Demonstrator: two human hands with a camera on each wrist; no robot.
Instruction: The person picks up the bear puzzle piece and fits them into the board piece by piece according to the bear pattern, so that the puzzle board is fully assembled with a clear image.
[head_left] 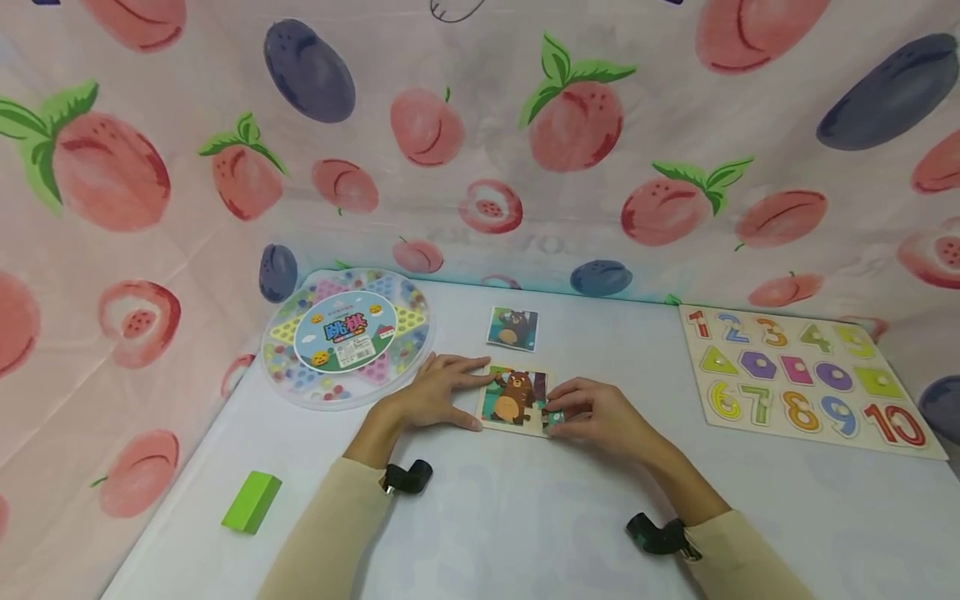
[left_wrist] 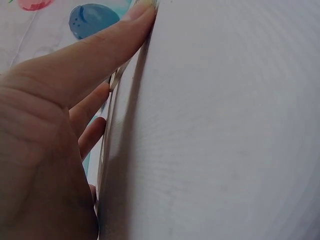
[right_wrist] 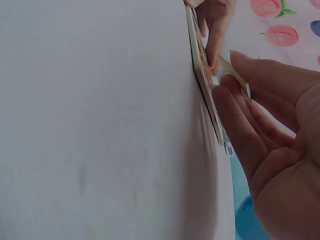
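Note:
A small wooden jigsaw puzzle [head_left: 512,398] with a brown bear picture lies flat on the white table. My left hand [head_left: 433,392] rests at its left side, fingers extended along the upper left corner and the thumb at the lower left. At the lower right corner, my right hand [head_left: 600,417] pinches a puzzle piece [right_wrist: 241,82] between thumb and fingers. The right wrist view shows this piece tilted, just above the puzzle's board [right_wrist: 204,82]. A gap shows in the picture near that corner. Just behind the puzzle is a bear picture card [head_left: 513,328].
To the left sits a round Chinese checkers box [head_left: 345,333]. A green block [head_left: 252,502] lies at the front left. At the right is a wooden number and shape board [head_left: 806,379]. A fruit-patterned curtain [head_left: 465,100] hangs behind the table.

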